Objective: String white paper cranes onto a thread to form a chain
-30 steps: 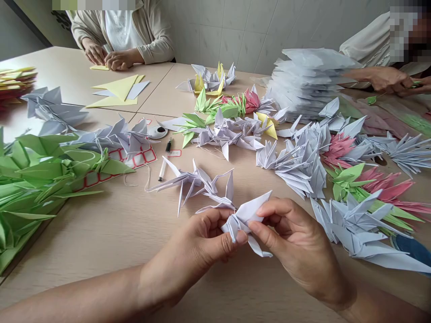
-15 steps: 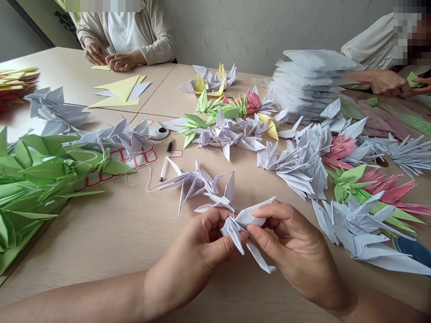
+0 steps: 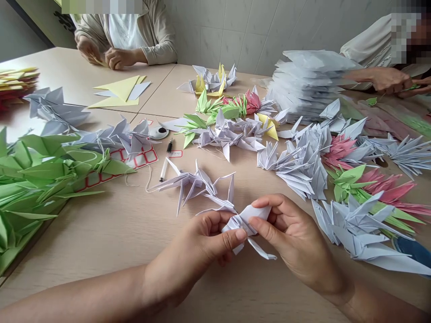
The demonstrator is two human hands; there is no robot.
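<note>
A white paper crane [image 3: 249,220] is held between both hands above the near part of the table. My left hand [image 3: 215,240] pinches its body, the thumb lying across the front. On the other side, my right hand [image 3: 286,235] grips one wing between thumb and fingers. A thin folded point of the crane sticks out below, between the hands. Just beyond my left fingers lie several white paper cranes [image 3: 197,183] in a row, with a thin string [image 3: 148,181] trailing from their left end. Whether the held crane joins this row is hidden by my fingers.
Green paper cranes [image 3: 40,179] are heaped at left. More white cranes [image 3: 303,166] with pink and green ones spread at right. A pen [image 3: 166,159] lies mid-table. A stack of plastic sleeves [image 3: 303,85] stands behind. Two people's hands [image 3: 121,58] work across the table.
My left thumb has moved up over the crane's front and presses on its body. The wing in my right hand is turned flatter. The person opposite has raised a hand with yellow paper.
</note>
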